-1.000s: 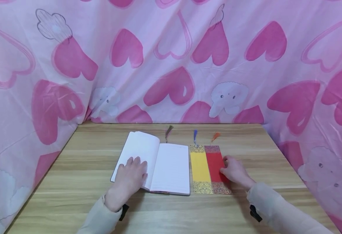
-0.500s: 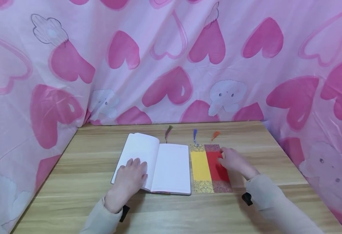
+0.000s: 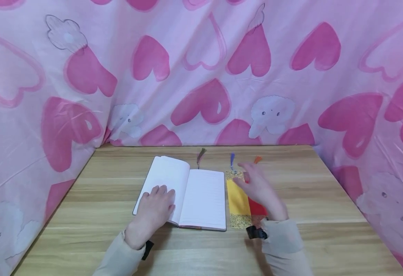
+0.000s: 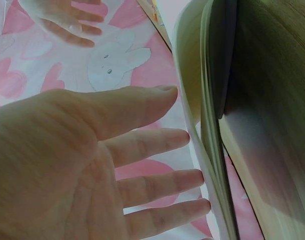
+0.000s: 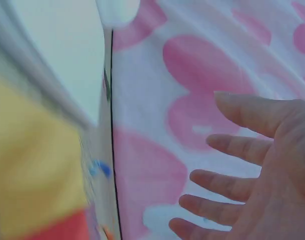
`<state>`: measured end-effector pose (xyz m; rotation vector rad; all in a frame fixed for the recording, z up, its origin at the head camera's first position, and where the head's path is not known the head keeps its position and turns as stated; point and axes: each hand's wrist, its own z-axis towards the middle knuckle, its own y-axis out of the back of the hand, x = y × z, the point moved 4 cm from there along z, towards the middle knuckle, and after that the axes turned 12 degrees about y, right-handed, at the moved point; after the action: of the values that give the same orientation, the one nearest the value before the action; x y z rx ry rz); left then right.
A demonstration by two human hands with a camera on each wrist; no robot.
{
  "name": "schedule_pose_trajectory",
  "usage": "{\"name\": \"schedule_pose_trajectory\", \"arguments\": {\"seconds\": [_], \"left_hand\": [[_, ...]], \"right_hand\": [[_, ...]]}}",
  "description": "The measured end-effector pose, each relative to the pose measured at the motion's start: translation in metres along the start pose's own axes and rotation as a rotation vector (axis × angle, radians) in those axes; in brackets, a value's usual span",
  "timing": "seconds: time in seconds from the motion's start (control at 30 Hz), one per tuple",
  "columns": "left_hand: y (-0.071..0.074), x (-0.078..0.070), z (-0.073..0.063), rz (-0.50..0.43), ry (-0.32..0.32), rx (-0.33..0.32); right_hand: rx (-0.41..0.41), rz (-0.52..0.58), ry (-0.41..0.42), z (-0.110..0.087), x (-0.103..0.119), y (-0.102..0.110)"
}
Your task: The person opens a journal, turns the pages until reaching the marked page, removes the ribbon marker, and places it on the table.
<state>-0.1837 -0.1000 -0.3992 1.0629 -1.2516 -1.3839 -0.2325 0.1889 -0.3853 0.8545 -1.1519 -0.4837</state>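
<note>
An open notebook (image 3: pixel 203 199) lies on the table, its left pages raised in a curve. My left hand (image 3: pixel 154 209) rests on the left page with straight fingers, and in the left wrist view its fingertips (image 4: pixel 195 177) touch the page edge. Right of the notebook lie a yellow bookmark (image 3: pixel 238 199) with a blue tassel (image 3: pixel 232 161) and a red bookmark (image 3: pixel 256 209) with an orange tassel (image 3: pixel 258 159), side by side. My right hand (image 3: pixel 258 188) hovers over both bookmarks, partly hiding the red one. Its fingers are spread and hold nothing in the right wrist view.
A dark tassel (image 3: pixel 200 156) sticks out beyond the notebook's top edge. Pink heart-patterned cloth (image 3: pixel 201 99) walls off the back and both sides of the wooden table (image 3: pixel 94 230). Each wrist bears a black strap (image 3: pixel 256 232).
My right hand has left the red bookmark's right edge, lifted and moved left over the yellow one. The left hand stays on the page; notebook and bookmarks lie as before.
</note>
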Motion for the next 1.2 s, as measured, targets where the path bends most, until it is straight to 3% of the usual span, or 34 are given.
{"name": "schedule_pose_trajectory", "arguments": {"seconds": [0.13,0.3,0.57,0.73,0.83,1.03,1.2], "left_hand": [[0.001,0.001,0.0,-0.001,-0.001,-0.002],[0.0,0.001,0.0,0.004,0.001,0.005],[-0.001,0.003,-0.001,0.012,0.017,0.018],[-0.004,0.002,0.0,-0.004,0.02,0.053],[-0.006,0.002,0.0,-0.001,0.017,0.057],[-0.006,0.003,0.0,-0.027,-0.016,0.026],[-0.011,0.001,0.003,-0.102,-0.082,0.123]], "right_hand": [[0.038,0.017,0.033,0.003,0.014,-0.027],[0.173,0.041,0.01,0.003,0.019,-0.054],[0.314,0.058,0.034,0.002,0.019,-0.071],[0.466,0.08,0.025,-0.006,0.025,-0.083],[0.537,0.017,0.073,-0.008,0.033,-0.093],[0.562,-0.174,0.106,-0.005,0.043,-0.105],[0.539,-0.15,0.07,-0.005,0.047,-0.099]]}}
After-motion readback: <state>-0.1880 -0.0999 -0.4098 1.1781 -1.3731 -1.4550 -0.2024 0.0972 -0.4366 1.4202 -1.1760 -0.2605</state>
